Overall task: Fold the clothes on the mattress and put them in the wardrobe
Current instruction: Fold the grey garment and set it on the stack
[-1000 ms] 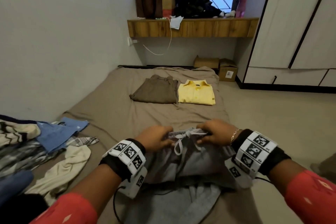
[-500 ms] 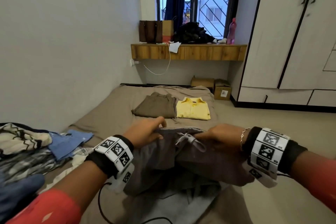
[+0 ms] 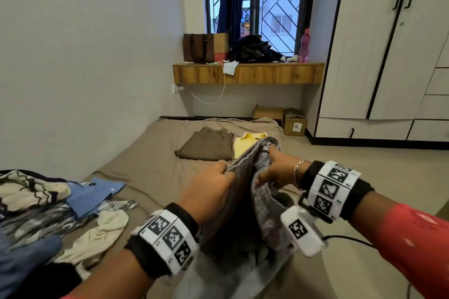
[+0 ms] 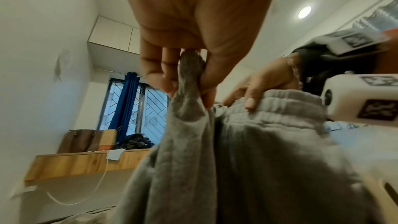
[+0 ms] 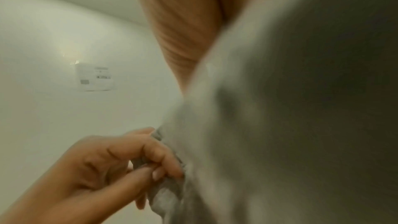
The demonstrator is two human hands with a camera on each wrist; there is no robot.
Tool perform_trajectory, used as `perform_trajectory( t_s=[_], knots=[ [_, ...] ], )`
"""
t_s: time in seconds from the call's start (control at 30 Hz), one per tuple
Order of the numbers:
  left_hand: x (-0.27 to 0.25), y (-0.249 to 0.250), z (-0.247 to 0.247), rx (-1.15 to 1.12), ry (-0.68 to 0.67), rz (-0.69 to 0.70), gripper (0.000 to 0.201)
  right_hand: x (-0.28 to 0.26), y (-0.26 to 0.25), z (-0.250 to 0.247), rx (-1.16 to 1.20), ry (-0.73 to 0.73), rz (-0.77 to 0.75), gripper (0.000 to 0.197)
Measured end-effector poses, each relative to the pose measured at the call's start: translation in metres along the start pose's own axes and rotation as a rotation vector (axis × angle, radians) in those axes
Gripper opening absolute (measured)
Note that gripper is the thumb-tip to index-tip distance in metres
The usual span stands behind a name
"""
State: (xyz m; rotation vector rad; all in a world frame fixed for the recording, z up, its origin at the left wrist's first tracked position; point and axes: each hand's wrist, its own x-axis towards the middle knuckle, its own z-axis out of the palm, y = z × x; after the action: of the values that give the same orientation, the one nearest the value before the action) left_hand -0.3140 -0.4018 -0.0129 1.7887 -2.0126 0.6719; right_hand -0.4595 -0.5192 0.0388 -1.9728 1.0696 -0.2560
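Grey sweatpants [image 3: 245, 204] hang lifted above the near end of the brown mattress [image 3: 150, 167], held by the waistband. My left hand [image 3: 213, 184] pinches one side of the waistband between thumb and fingers; the left wrist view shows the pinch on the grey sweatpants [image 4: 189, 108] by the left hand [image 4: 185, 77]. My right hand [image 3: 277, 167] grips the other side of the elastic band, seen as the right hand [image 4: 258, 89] in the left wrist view. Cloth fills the blurred right wrist view, where the left hand [image 5: 150, 161] pinches the grey sweatpants [image 5: 237, 142]. The white wardrobe [image 3: 379, 43] stands shut at right.
Folded brown trousers [image 3: 206, 144] and a folded yellow shirt [image 3: 245, 143] lie at the mattress's far end. A heap of unfolded clothes [image 3: 48, 209] lies at the left. Cardboard boxes [image 3: 281, 116] sit under a wooden shelf [image 3: 247, 73] holding bags and a pink bottle.
Both hands have raised the sweatpants off the mattress and brought the two waistband sides closer together. The head view has tilted up towards the window.
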Motion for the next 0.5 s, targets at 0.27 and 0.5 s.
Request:
perform_trajectory(
  t_s=[0.27, 0.5],
  knots=[
    [-0.001, 0.04, -0.005, -0.116, -0.015, -0.13, 0.077, -0.009, -0.019, 0.003, 0.408, -0.008, 0.062, 0.057],
    [-0.001, 0.042, -0.002, -0.076, -0.112, -0.23, 0.091, -0.008, -0.016, 0.0, 0.499, -0.001, 0.062, 0.019]
  ],
)
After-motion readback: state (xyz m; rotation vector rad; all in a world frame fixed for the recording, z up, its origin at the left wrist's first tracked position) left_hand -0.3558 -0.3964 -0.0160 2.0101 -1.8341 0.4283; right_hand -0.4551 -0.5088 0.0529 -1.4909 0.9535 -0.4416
